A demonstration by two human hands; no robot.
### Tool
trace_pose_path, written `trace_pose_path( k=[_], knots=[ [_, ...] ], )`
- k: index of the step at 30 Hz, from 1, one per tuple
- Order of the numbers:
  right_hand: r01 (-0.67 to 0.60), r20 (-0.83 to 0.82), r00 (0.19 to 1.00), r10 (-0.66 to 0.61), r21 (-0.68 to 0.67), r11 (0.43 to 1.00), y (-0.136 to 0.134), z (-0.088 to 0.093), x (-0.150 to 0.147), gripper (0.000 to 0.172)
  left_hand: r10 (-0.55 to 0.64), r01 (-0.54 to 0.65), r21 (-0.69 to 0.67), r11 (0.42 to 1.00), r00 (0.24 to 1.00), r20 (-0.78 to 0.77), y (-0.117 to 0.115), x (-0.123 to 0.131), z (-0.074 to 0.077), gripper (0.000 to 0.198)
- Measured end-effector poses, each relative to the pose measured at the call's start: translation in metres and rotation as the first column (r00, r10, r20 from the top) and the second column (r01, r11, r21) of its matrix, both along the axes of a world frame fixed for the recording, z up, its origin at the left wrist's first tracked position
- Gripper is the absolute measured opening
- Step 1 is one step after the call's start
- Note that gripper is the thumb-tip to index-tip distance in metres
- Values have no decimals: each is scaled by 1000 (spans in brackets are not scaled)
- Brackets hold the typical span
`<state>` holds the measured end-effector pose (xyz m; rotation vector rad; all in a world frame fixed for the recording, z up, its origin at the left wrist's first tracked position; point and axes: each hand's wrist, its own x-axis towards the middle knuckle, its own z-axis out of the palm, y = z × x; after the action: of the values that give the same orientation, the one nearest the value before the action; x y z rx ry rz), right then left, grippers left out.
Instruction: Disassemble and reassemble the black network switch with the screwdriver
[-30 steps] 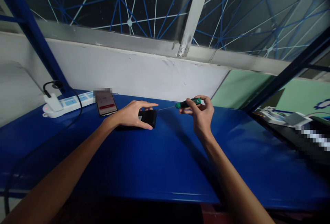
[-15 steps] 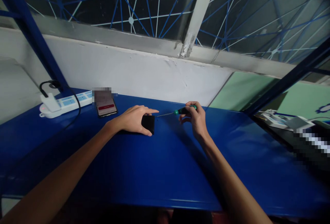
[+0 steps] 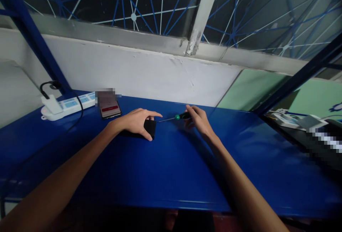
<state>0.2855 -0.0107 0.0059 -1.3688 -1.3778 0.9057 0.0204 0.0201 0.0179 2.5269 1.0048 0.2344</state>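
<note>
My left hand (image 3: 136,123) grips a small black box-like object (image 3: 150,128) on the blue table, thumb on its near side and fingers on its far side. The palm covers its left part, so its kind cannot be made out. In my right hand (image 3: 197,118) is a screwdriver (image 3: 177,117) with a green and black handle, held nearly level. Its thin shaft points left, and the tip is at or very close to the black object's right end; whether they touch is unclear.
A white power strip (image 3: 71,106) with a plugged-in black cable lies at the back left. Beside it rests a phone (image 3: 110,109) with its screen lit. Blue frame posts rise on both sides. Devices and cables (image 3: 299,121) crowd the far right.
The black object and my left hand have shifted slightly left. My right hand has moved left with the screwdriver, and its grip on the handle has changed.
</note>
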Motion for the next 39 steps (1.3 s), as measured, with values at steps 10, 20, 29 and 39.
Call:
trace_pose_path(
  k=[10,20,29,39],
  knots=[
    [-65,19,998,65,-7,998,9,-20,13,32,26,-25,-75,997,1000,8,3,0,-3,92],
    [6,368,928,-58,142,990,12,-39,22,43,46,-50,46,998,995,90,-2,-6,-26,95],
    [-109,385,919,87,37,993,11,-31,27,43,69,-76,208,975,997,44,-13,-4,-33,95],
    [-211,411,889,199,-17,977,7,-22,26,39,31,-41,330,943,999,36,-18,-4,-37,85]
  ],
)
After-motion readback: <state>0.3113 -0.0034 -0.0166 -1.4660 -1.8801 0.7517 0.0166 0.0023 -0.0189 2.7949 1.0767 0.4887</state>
